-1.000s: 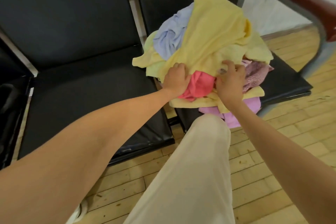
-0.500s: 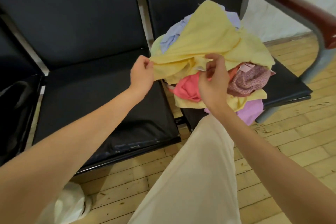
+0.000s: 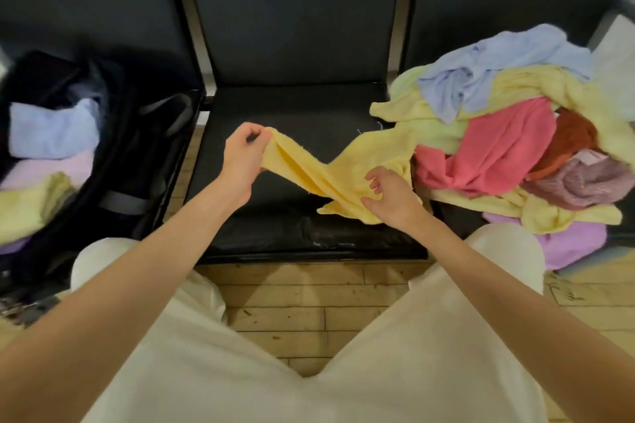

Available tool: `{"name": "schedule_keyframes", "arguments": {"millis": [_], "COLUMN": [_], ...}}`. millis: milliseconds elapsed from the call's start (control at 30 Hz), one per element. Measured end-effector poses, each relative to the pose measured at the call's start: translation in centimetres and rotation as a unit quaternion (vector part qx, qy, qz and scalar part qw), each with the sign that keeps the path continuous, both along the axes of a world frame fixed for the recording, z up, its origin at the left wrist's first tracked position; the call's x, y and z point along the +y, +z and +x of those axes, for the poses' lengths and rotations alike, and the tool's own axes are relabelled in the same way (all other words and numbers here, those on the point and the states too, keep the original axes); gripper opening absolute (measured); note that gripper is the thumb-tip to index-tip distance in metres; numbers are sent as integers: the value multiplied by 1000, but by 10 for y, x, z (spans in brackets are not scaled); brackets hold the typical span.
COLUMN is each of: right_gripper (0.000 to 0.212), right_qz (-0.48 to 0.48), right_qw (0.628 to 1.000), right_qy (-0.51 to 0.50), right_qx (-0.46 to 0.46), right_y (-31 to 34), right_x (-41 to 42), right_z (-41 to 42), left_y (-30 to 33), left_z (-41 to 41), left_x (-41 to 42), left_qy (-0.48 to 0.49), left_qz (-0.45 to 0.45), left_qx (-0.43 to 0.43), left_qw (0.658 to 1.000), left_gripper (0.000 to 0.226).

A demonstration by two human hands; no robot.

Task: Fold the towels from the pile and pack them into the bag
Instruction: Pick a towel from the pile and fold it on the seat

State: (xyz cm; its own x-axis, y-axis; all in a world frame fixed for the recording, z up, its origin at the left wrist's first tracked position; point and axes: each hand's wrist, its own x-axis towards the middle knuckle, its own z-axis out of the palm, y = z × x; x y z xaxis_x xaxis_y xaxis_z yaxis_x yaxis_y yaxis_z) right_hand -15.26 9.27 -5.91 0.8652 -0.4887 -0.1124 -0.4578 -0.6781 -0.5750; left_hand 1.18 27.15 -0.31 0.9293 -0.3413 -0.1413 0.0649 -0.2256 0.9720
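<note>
A yellow towel (image 3: pixel 371 158) stretches twisted above the middle black seat (image 3: pixel 299 113), its far end still lying against the pile. My left hand (image 3: pixel 242 156) pinches one corner of it. My right hand (image 3: pixel 390 197) grips its lower edge with curled fingers. The pile of towels (image 3: pixel 505 137), blue, yellow, pink, rust, mauve and purple, covers the right seat. An open black bag (image 3: pixel 137 161) sits on the left seat and holds folded blue, lilac and yellow towels (image 3: pixel 51 134).
Black seat backs rise behind all three seats. My legs in pale trousers (image 3: pixel 309 371) fill the bottom of the view. A wooden plank floor (image 3: pixel 302 299) shows between my knees and the seat's front edge.
The yellow towel has been drawn off the pile leftward over the middle seat. My view has swung left, bringing the open bag into sight.
</note>
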Motion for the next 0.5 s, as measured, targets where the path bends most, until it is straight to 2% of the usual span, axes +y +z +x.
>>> {"name": "schedule_keyframes", "arguments": {"millis": [133,267,400,500], "right_gripper": [60,53,31,26], "right_qz": [-38,-122,-130,-74], "right_qw": [990,971,981,993], "right_qy": [96,143,118,42], "right_qx": [99,147,89,-78], "right_y": [-14,-29,-37,-26], "right_x": [19,34,35,37], "right_z": [11,20,32,37], "left_y": [-2,-12,-23,-34], "left_z": [13,24,30,36], "left_x": [38,72,94,105], "left_qy": [41,77,119,166], "left_qz": [4,23,36,52], "left_qx": [-17,-38,-51,-41], "left_qw": [999,996,991,984], "left_gripper": [11,11,10,14]}}
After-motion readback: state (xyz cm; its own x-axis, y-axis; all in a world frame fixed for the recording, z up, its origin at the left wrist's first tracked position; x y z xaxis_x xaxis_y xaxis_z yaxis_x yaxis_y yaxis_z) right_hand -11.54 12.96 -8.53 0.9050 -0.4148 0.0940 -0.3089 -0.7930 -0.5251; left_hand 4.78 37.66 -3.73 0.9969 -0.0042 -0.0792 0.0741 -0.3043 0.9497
